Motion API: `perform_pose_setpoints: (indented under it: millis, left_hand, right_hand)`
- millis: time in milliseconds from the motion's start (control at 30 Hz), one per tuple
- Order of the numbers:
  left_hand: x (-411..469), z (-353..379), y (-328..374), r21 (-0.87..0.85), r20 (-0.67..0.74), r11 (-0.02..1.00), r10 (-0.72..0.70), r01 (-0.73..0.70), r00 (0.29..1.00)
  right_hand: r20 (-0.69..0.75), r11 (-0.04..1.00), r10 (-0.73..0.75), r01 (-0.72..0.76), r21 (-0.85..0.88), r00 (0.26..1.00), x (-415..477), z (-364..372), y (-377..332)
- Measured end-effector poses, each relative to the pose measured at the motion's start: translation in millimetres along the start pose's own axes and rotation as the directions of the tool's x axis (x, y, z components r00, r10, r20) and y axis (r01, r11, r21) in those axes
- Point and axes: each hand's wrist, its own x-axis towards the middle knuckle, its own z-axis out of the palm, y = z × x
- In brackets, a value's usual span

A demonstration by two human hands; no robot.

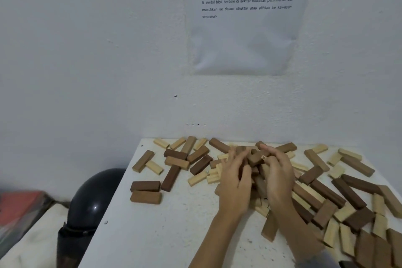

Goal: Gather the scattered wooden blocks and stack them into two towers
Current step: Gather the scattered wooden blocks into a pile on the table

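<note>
Several wooden blocks, pale, mid-brown and dark brown, lie scattered over the white table [165, 230]. A loose heap of blocks [257, 160] sits at the table's middle, near the wall. My left hand [236, 183] and my right hand [279, 177] both curl round that heap from either side, fingers bent over brown blocks. A brown block [256, 158] with a small mark on its end sticks out between the hands. Two brown blocks [145, 191] lie side by side at the left. More blocks [339, 204] crowd the right side. No tower stands anywhere.
The table butts against a white wall with a printed instruction sheet [245, 17]. A dark helmet [91, 204] sits left of the table, beside a red item [19, 206]. Bare tabletop shows at the front left.
</note>
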Motion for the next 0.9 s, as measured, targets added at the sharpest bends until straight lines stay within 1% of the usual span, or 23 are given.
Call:
perform_pose_setpoints:
  millis: [67, 133, 200, 267, 300, 367, 467, 533, 600, 633, 733, 800, 833, 900]
  left_hand:
    - [-0.2, -11.2, 4.9, -0.030, 0.036, 1.000, 0.006, -0.004, 0.999]
    - [-2.6, -24.5, 9.4, -0.079, 0.057, 0.997, 0.024, -0.019, 0.998]
    - [-5.3, -39.7, 6.4, -0.095, 0.036, 0.995, 0.021, -0.017, 0.999]
    - [-9.0, -58.6, -0.2, -0.057, 0.007, 0.997, 0.048, -0.048, 0.999]
    - [-11.6, -69.2, -3.0, -0.031, -0.009, 0.998, 0.062, -0.063, 0.998]
    - [-15.4, -92.6, -11.0, 0.030, -0.039, 0.996, 0.091, -0.089, 0.995]
    - [-18.5, -129.5, -24.6, 0.204, -0.067, 0.971, 0.143, -0.126, 0.988]
    - [-20.5, -152.6, -34.5, 0.374, -0.050, 0.917, 0.172, -0.141, 0.984]
    - [-23.9, -173.1, -44.1, 0.520, -0.041, 0.845, 0.169, -0.123, 0.985]
    - [-25.9, -182.3, -48.1, 0.564, -0.027, 0.818, 0.158, -0.116, 0.987]
    - [-32.4, -204.3, -63.0, 0.606, 0.059, 0.788, 0.087, -0.105, 0.994]
    - [-37.4, -213.8, -71.1, 0.618, 0.094, 0.780, 0.055, -0.101, 0.994]
    - [-40.3, -216.9, -73.8, 0.621, 0.088, 0.777, 0.057, -0.100, 0.994]
    - [-45.2, -220.4, -77.8, 0.610, 0.039, 0.786, 0.090, -0.096, 0.995]
  right_hand:
    - [0.013, 0.995, -0.068, 0.068, -0.076, 0.998, 1.0, 0.9, -2.0]
    - [0.020, 0.967, -0.166, 0.166, -0.191, 0.986, 0.5, 3.9, -6.0]
    - [0.050, 0.920, -0.251, 0.254, -0.297, 0.967, -0.9, 7.6, -10.9]
    - [0.085, 0.898, -0.275, 0.288, -0.333, 0.958, -4.2, 12.9, -17.3]
    - [0.119, 0.890, -0.291, 0.314, -0.330, 0.949, -6.4, 17.0, -20.2]
    - [0.235, 0.871, -0.313, 0.377, -0.315, 0.920, -10.4, 28.2, -23.4]
    - [0.430, 0.842, -0.277, 0.432, -0.321, 0.859, -15.6, 52.1, -19.4]
    - [0.566, 0.816, -0.237, 0.478, -0.325, 0.790, -19.2, 69.4, -16.0]
    - [0.705, 0.770, -0.199, 0.554, -0.317, 0.680, -20.1, 85.0, -9.7]
    - [0.769, 0.742, -0.154, 0.587, -0.325, 0.621, -19.5, 91.7, -5.7]
    - [0.879, 0.621, 0.024, 0.682, -0.386, 0.476, -16.7, 107.6, 1.6]
    - [0.916, 0.542, 0.094, 0.752, -0.376, 0.390, -15.5, 116.1, 1.6]
    - [0.927, 0.502, 0.118, 0.784, -0.365, 0.356, -15.4, 119.8, 0.4]
    - [0.936, 0.457, 0.135, 0.818, -0.350, 0.325, -16.1, 124.8, -0.4]
